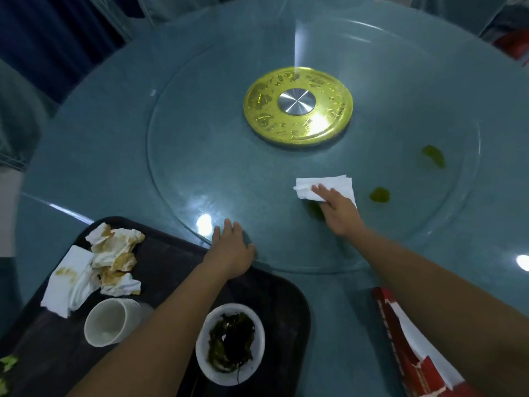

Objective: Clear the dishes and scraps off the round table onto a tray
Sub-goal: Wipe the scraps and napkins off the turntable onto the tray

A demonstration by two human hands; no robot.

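Sitting nearest the camera, the black tray is overlapping the near edge of the round table and is already carrying most of the load. On the table, one glass turntable is lying over a single gold hub; the glass is looking slick and is likely turning freely.

The left hand is resting on its near rim with fingers stretched out flat, gripping nothing, probably steadying it. The right hand is pressing one clean tissue onto the glass with straight fingers, not pinching it. That tissue is looking light, soft and limp, so bunching it around a scrap from above should be working better than lifting it by a corner.

On the tray, a heap of soiled napkins is lying at the far left, too crumpled to count. One white bowl is holding dark wet greens; I am judging it rigid and best taken by the rim. One white cup is lying tipped on its side.

Three green scraps are waiting on the glass: one far right, one just beside the tissue, and one dim against the right hand. They are looking soft, damp and smeary.
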